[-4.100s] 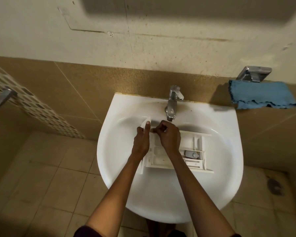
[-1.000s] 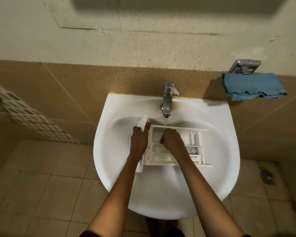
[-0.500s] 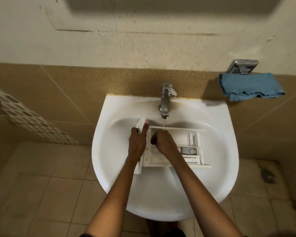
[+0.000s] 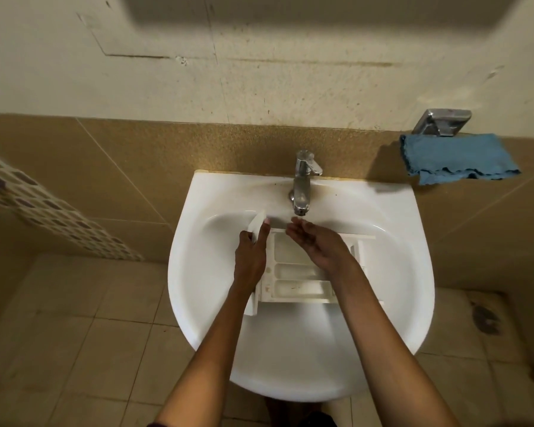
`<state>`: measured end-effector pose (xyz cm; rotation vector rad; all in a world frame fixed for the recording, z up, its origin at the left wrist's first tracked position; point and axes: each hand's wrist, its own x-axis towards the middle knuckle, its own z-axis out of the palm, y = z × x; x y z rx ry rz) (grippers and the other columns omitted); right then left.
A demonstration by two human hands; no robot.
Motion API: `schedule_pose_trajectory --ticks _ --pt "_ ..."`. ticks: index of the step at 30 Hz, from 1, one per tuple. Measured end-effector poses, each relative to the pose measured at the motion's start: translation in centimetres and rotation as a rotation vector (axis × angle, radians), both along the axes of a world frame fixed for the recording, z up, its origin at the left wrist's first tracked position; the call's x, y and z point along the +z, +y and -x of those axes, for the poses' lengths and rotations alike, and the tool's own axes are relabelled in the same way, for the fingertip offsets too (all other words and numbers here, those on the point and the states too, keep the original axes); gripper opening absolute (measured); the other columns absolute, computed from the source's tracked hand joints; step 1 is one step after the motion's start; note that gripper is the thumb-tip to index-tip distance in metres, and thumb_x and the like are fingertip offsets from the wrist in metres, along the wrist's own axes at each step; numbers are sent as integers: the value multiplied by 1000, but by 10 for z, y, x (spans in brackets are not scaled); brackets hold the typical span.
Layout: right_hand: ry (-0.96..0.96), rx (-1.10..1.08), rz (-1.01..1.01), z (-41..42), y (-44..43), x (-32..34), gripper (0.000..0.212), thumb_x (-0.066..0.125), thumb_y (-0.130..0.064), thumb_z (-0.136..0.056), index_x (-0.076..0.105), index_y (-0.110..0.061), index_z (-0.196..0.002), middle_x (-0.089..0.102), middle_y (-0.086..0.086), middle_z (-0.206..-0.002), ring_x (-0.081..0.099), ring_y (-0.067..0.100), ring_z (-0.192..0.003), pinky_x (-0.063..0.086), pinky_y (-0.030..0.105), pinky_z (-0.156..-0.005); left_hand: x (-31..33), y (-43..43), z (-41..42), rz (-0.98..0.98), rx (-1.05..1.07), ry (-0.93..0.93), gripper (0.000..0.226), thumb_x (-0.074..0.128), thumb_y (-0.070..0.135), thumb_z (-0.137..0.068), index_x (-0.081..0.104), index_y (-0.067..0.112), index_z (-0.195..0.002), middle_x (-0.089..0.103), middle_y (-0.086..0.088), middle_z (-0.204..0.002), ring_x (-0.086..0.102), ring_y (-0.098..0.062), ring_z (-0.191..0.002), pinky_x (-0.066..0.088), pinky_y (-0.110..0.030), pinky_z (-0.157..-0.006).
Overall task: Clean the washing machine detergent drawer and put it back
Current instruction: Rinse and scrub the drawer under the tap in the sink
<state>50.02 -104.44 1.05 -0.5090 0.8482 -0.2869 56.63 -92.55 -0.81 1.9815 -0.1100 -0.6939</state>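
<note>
Detergent drawer (image 4: 293, 272), white and divided into compartments, lies in the basin of the white sink (image 4: 204, 272) between and beneath both hands. On its left end, the left hand (image 4: 249, 257) is closed around the drawer's front panel, fingers wrapped over the edge and the thumb laid along the inner side, steadying it. To the right of that, the right hand (image 4: 316, 243) hovers over the drawer's rear compartments, open and cupped with the palm turned up, holding nothing, its fingertips just under the spout of the chrome tap (image 4: 301, 186). Well beyond the right hand, a blue cloth (image 4: 457, 158) hangs from a wall bracket.
</note>
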Motion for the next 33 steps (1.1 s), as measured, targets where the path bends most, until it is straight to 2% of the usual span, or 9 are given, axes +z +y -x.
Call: schedule_pose_trajectory --ticks 2,5,8,11,14,17,20,23,33 --pt "-28 -42 -111 -8 0 4 22 36 7 -96 56 7 -86 63 16 -81 59 25 -81 50 39 -89 1 -1 1 -1 9 -21 57 28 56 -94 46 8 -118 53 -4 -102 53 -21 -91 40 -29 -76" --pt "-53 -71 -184 -15 -4 6 21 35 9 -95 55 7 -88 67 18 -67 60 25 -80 59 31 -64 0 -1 1 8 22 -31 59 22 56 -95 48 8 -117 53 -3 -102 53 -21 -93 39 -31 -81" --pt "-56 53 -165 -17 -2 12 20 38 9 -94 56 6 -86 69 12 -65 65 22 -72 58 29 -67 -3 0 0 -4 16 -23 59 26 59 -93 48 9 -114 54 -3 -99 54 -21 -90 39 -31 -78" --pt "75 216 83 -7 -9 13 22 42 10 -91 58 3 -78 63 9 -66 60 18 -59 55 22 -53 -6 0 -2 -27 -16 -6 60 33 60 -91 44 9 -119 58 -8 -106 57 -25 -94 42 -31 -76" --pt "393 266 617 15 -30 1 31 44 13 -88 60 1 -64 64 17 -73 57 17 -54 53 21 -58 -8 0 -3 -30 -24 4 60 35 60 -91 42 10 -124 59 -11 -113 59 -28 -99 45 -32 -77" --pt "585 361 898 30 -37 -6 21 46 13 -84 66 10 -79 66 17 -82 62 11 -50 53 16 -56 -8 0 -4 -21 -21 11 62 35 60 -90 41 10 -126 58 -12 -116 59 -29 -101 45 -31 -75" --pt "873 418 1154 33 -42 -13 19 55 4 -82 70 1 -93 69 18 -96 67 24 -88 50 29 -78 -7 0 -4 -12 -18 9 61 36 58 -91 41 9 -126 58 -12 -116 59 -29 -101 45 -31 -76" --pt "1101 575 1191 37 -37 -22 27 59 -4 -86 57 2 -112 60 20 -118 55 34 -114 45 33 -90 -5 0 -2 -16 -17 8 59 36 57 -91 41 9 -126 58 -11 -114 57 -26 -98 44 -31 -77" --pt "1173 410 1263 43 -22 -35 23 45 3 -86 61 5 -103 62 25 -110 57 39 -105 42 37 -88 -6 2 -2 -19 -26 12 64 37 62 -89 42 9 -125 58 -12 -115 57 -27 -99 44 -30 -76"
